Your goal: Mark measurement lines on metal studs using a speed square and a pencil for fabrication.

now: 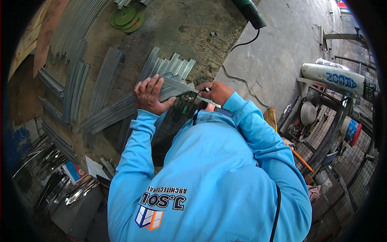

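Note:
Several grey metal channel profiles (115, 111) lie slantwise on the worktable in front of me. My left hand (151, 96) rests flat on them, fingers stretched out and thumb apart, pressing from above. At their right end, my right hand (216, 93) is closed in a pinch around a small pen-like piece (207, 89) with a dark end; its exact kind is too small to tell. Just below those fingers runs a thin, light metal strip (209, 101), angled across the profile end. More short channel pieces (171, 66) lie beyond my hands, their cut ends staggered.
Long profiles (76, 36) are stacked along the table's left. Green cutting discs (127, 19) lie at the back, near a green corded power tool (250, 15) at the table edge. Its cord crosses the concrete floor. A mesh-sided rack (316, 131) stands at right, a broom (270, 117) beside it.

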### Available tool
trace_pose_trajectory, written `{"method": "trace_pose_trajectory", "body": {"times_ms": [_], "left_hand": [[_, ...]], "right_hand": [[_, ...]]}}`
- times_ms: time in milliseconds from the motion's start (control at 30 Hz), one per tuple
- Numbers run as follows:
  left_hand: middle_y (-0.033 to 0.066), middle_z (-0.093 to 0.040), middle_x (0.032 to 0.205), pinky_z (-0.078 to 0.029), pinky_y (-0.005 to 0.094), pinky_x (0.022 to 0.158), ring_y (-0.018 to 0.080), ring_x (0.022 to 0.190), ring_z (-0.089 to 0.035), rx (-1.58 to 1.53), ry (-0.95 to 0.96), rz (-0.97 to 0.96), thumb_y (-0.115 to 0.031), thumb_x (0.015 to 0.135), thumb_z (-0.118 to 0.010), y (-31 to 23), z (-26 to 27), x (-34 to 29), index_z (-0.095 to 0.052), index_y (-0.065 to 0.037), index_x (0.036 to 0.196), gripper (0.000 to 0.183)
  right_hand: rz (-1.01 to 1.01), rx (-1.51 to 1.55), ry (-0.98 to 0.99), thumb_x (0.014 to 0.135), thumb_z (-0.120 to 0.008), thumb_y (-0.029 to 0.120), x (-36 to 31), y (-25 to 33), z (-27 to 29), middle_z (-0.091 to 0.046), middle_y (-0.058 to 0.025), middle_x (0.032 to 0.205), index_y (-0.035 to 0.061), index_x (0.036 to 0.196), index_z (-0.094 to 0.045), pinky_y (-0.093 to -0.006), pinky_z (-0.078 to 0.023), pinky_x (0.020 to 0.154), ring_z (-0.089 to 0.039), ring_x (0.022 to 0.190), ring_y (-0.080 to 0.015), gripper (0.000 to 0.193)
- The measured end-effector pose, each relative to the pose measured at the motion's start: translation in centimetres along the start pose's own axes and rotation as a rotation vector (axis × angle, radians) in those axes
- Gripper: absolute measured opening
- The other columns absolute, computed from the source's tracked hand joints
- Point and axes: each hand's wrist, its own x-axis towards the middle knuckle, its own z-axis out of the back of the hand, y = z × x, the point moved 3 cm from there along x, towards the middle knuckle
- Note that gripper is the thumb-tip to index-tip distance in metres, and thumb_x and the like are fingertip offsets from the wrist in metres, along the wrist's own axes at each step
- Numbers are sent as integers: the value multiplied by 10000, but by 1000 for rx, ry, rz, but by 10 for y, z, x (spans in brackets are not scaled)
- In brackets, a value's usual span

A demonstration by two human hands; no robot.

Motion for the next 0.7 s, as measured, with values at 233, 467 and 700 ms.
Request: {"method": "trace_pose_trajectory", "body": {"times_ms": [233,467,700], "left_hand": [[32,-550,1408,-307,513,1081,278,1244,-480,0,0,20,-589,691,-795,1,-1,1,-584,-181,1325,783],[59,-546,1422,-321,508,1077,292,1245,-499,-4,19,25,-563,710,-787,-1,2,1,-574,-157,1336,776],[46,-549,1414,-309,513,1080,286,1246,-487,-13,2,28,-589,702,-791,-1,0,1,-586,-170,1317,772]], "right_hand": [[-1,47,10,921,-708,255,4,-5,0,-728,-126,1085,90,1194,-694,-372,-524,879,-682,997,-277,319],[20,51,3,944,-686,206,0,2,0,-719,-124,1107,69,1195,-683,-360,-515,903,-670,1021,-258,286],[37,62,13,947,-681,208,1,-1,-1,-713,-132,1119,79,1209,-678,-361,-510,919,-662,1039,-266,292]]}}
